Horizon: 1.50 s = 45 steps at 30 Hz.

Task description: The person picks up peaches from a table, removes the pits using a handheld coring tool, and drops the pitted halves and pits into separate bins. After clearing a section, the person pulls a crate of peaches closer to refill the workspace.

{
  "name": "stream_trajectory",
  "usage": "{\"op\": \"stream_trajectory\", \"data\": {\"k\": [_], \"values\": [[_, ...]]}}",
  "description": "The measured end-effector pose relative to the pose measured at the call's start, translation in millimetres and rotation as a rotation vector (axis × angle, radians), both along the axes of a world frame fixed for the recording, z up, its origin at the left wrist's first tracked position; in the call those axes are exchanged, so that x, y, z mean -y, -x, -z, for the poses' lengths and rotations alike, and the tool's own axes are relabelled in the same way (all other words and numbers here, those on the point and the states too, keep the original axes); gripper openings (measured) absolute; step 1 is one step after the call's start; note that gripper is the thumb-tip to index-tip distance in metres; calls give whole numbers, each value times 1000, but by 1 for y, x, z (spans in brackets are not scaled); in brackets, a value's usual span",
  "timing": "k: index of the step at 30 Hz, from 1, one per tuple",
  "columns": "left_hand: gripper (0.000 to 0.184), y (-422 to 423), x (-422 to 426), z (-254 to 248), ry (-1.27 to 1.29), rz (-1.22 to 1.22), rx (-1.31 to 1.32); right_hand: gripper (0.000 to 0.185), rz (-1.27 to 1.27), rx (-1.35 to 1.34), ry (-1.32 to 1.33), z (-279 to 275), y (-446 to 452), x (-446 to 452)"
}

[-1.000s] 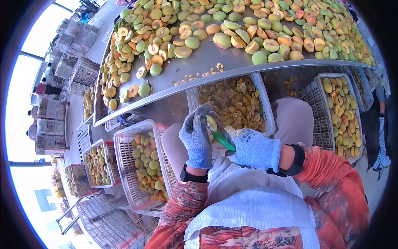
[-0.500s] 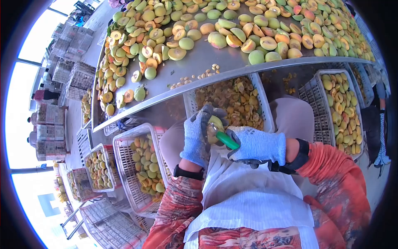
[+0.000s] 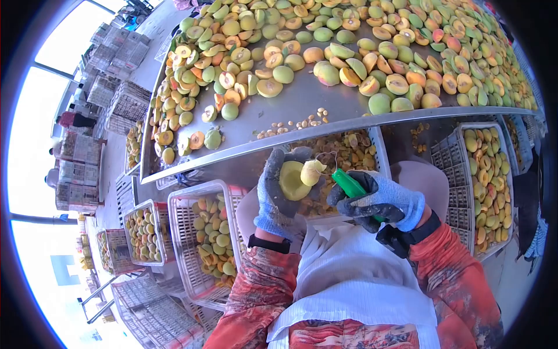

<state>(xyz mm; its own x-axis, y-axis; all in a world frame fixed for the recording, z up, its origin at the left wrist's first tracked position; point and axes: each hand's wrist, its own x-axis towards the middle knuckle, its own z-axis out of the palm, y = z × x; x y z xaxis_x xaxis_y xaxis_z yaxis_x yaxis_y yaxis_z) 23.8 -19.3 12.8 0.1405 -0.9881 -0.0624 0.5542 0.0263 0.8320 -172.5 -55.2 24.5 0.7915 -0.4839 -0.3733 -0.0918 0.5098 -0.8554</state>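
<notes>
My left hand, in a blue and grey work glove, is closed around a peach half with a smooth hollow in its cut face. My right hand, gloved alike, grips a green-handled pitting tool, whose thin curved metal loop points at the peach. A pale yellow scooped-out piece shows between the loop and the peach half; whether it touches either is unclear. Below both hands is a crate of scraps and stones, partly hidden by them.
A metal table carries many halved peaches and a row of loose stones near its edge. Peach-filled crates stand at left and right. Stacked crates and people are farther left.
My right hand has drawn the tool away from the peach half, to the right. The hollow and a scooped-out piece now show. The view has shifted slightly.
</notes>
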Motion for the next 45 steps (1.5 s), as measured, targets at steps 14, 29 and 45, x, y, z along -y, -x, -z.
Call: {"op": "stream_trajectory", "data": {"k": [14, 29, 45], "values": [[24, -166, 90, -9, -540, -444, 948, 43, 172, -622, 819, 105, 0, -11], [46, -66, 180, 30, -473, 118, 338, 32, 245, -450, 706, 82, 20, 0], [36, 4, -11, -10, -231, 134, -230, 45, 205, -757, 1473, 20, -18, -54]]}}
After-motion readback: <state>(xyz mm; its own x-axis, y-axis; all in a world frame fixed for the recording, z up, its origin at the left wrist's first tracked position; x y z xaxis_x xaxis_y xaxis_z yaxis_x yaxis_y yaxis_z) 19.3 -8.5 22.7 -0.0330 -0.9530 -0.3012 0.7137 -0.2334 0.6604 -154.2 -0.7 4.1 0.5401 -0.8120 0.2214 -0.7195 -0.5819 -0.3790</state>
